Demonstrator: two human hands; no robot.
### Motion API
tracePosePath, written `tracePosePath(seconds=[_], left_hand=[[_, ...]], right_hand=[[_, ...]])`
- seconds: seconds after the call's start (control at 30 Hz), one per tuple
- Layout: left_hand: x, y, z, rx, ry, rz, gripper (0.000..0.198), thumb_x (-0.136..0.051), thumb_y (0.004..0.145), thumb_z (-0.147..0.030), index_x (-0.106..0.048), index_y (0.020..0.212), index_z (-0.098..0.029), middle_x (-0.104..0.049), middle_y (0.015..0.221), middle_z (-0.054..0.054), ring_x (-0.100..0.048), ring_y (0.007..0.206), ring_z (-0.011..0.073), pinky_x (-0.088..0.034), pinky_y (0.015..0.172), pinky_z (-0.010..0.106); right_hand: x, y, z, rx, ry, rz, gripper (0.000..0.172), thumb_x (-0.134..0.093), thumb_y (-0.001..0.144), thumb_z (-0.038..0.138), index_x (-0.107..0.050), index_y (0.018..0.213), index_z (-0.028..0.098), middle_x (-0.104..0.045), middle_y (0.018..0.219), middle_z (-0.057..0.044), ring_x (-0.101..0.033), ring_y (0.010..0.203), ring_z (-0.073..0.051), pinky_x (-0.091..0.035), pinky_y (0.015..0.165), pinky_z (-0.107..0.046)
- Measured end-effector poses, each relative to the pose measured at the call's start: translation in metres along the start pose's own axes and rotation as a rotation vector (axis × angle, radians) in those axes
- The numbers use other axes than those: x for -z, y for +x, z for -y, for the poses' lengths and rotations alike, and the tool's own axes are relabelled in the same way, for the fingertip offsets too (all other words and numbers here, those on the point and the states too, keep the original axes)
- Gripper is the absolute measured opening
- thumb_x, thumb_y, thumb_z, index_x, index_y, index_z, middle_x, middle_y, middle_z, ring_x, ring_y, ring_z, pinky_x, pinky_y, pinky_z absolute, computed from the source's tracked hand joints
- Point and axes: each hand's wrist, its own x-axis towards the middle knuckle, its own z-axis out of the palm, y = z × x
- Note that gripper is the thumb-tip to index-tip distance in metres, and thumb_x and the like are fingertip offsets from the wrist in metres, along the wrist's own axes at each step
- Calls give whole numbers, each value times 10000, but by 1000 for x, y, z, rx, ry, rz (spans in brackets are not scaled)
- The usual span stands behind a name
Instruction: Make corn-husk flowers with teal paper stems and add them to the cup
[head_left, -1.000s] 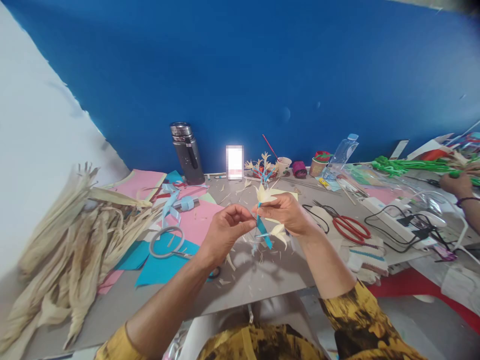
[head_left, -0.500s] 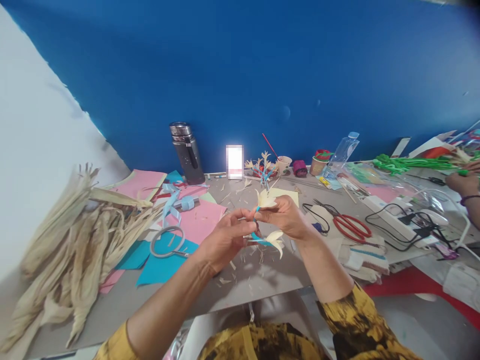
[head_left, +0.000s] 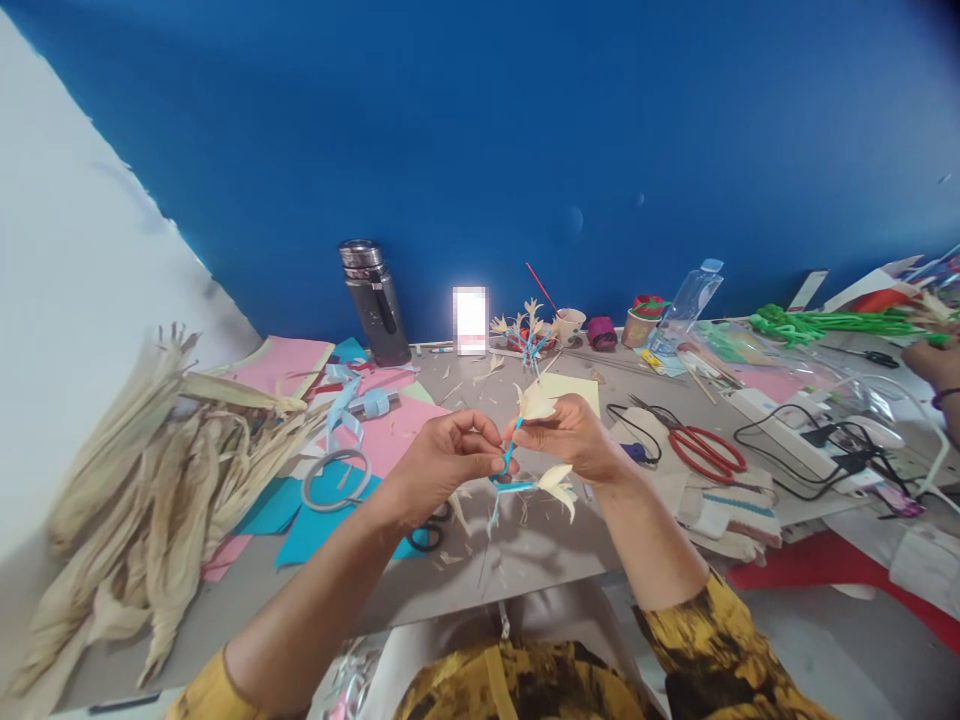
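Observation:
Pinched between the fingers of my right hand (head_left: 574, 440) is a cream husk flower (head_left: 535, 404), held upright just under its petals. My left hand (head_left: 439, 465) has thumb and forefinger closed on the lower part of the blue-wrapped stem (head_left: 510, 455). A second cream flower (head_left: 556, 482) juts out to the right below my right hand, on a blue-wrapped stem (head_left: 516, 487) that meets the first near my left fingertips. Behind my hands stands a bunch of similar small flowers (head_left: 531, 335) on blue stems.
Dried corn husks (head_left: 161, 500) heap at the left beside blue and pink paper. Dark scissor handles (head_left: 426, 538) show below my left wrist. Red-handled scissors (head_left: 706, 452), a power strip (head_left: 784, 435) and a plastic bottle (head_left: 686, 305) lie rightward. Another person's hand (head_left: 934, 365) is at far right.
My left hand has shifted slightly left and its fingers have come apart from my right hand, uncovering more blue stem. The dark scissor handles now show below my left wrist.

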Motion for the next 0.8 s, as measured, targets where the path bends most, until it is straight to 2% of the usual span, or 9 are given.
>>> tracePosePath(seconds=[0.07, 0.13, 0.3, 0.57, 0.67, 0.8], left_hand=[[9, 6, 6, 109, -143, 161, 303, -890, 611, -192, -653, 793, -143, -755, 687, 64, -696, 637, 164, -495, 640, 250], [14, 12, 12, 196, -235, 274, 316, -901, 598, -194, -675, 810, -130, -744, 687, 60, -680, 603, 146, -490, 594, 227], [17, 19, 19, 237, -294, 400, 298, -877, 649, -210, -689, 864, -126, -742, 704, 55, -691, 603, 167, -554, 619, 278], [18, 23, 25, 238, -323, 402, 256, -849, 681, -220, -624, 778, -145, -717, 679, 42, -673, 584, 171, -527, 619, 296], [15, 23, 25, 218, -370, 365, 264, -848, 678, -202, -595, 736, -156, -692, 663, 31, -642, 590, 149, -520, 632, 290], [10, 19, 22, 168, -417, 262, 267, -850, 665, -171, -630, 815, -151, -667, 682, 14, -618, 617, 127, -513, 650, 276]], right_hand=[[-3, -1, 1, -1, 35, 44, 270, -810, 772, 405, -806, 845, 144, -734, 688, -52, -679, 653, -197, -561, 683, -336], [-6, -1, 1, -3, 53, 80, 273, -800, 787, 405, -802, 842, 138, -738, 689, -66, -688, 662, -209, -570, 698, -356], [-7, 0, -1, -35, 118, 188, 269, -763, 835, 400, -786, 864, 134, -728, 644, -69, -686, 602, -209, -566, 665, -364], [-3, 3, -6, -54, 113, 183, 298, -776, 819, 416, -767, 872, 122, -714, 641, -61, -686, 573, -200, -573, 621, -347], [-2, 3, -8, -61, 135, 155, 287, -801, 793, 384, -765, 912, 126, -741, 765, -78, -697, 595, -192, -587, 626, -354], [-4, 1, -5, -120, 135, 90, 330, -856, 719, 328, -757, 973, 143, -748, 861, -76, -706, 630, -182, -595, 651, -353]])
